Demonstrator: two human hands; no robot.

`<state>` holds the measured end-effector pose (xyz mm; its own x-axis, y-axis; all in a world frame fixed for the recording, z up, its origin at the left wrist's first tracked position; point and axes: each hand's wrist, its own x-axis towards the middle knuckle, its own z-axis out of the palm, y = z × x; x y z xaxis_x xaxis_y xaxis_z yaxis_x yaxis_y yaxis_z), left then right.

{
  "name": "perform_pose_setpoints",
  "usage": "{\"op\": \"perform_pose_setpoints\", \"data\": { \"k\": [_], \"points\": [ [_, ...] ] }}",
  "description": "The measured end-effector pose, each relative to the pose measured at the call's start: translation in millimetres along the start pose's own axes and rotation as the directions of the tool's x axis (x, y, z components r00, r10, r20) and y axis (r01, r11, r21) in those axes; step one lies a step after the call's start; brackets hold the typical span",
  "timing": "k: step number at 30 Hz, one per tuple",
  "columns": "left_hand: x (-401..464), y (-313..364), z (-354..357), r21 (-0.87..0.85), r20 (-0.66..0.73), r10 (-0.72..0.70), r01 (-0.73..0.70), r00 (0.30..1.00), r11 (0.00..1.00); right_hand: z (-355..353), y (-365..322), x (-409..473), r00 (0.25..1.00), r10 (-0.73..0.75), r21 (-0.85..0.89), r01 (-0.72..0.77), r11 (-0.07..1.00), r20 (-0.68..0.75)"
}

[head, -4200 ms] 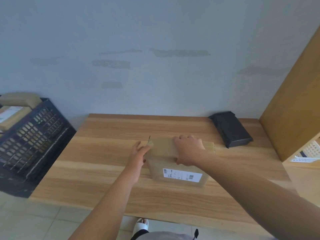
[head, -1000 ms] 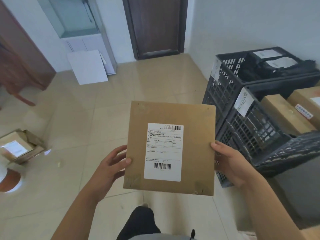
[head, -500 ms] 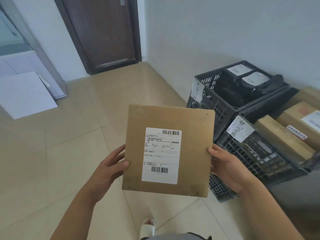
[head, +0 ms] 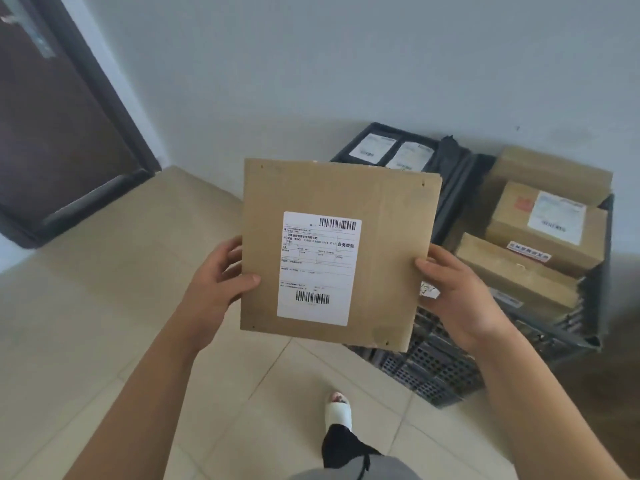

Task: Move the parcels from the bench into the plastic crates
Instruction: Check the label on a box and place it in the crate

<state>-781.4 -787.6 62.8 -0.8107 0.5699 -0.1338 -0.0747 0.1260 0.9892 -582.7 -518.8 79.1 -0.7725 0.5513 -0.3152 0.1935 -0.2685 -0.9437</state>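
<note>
two crates (head: 433, 372); four brown parcels (head: 332, 251); two hands (head: 214, 278)

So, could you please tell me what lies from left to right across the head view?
Door → left hand → parcel → right hand → crate of brown boxes.

A brown cardboard parcel (head: 332, 251) is seen, marked by a white label (head: 318, 268) printed with black barcodes. Dark grey latticed crates (head: 433, 368) are filled with brown boxes (head: 519, 271) and black bags (head: 391, 152) bearing white labels. Beige tiles (head: 104, 306), a dark brown door (head: 52, 116) and a pale grey-blue wall (head: 346, 64) are shown.
</note>
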Motion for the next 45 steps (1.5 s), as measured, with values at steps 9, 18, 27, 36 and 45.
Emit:
{"op": "perform_pose_setpoints", "data": {
  "k": [9,18,27,36,45],
  "points": [
    [168,83,41,0.041,0.164,0.135,-0.144,0.977,0.989,-4,-76,103,0.975,-0.205,-0.04,0.202,0.979,-0.081],
    [277,105,61,-0.003,0.269,0.024,-0.024,0.963,1.0,1,-94,165,0.945,-0.134,0.099,0.17,0.98,-0.298],
    [364,33,77,0.188,0.367,-0.317,0.264,0.874,0.946,11,-35,227,0.871,0.197,0.223,-0.103,0.969,-0.45],
    [410,-35,101,0.365,0.346,-0.486,0.362,0.803,0.858,18,13,280,0.69,0.419,0.318,-0.279,0.906,-0.59],
    [424,-50,126,0.451,0.325,-0.532,0.367,0.782,0.814,23,30,317,0.648,0.358,0.177,-0.329,0.928,-0.672]
  ]
}}
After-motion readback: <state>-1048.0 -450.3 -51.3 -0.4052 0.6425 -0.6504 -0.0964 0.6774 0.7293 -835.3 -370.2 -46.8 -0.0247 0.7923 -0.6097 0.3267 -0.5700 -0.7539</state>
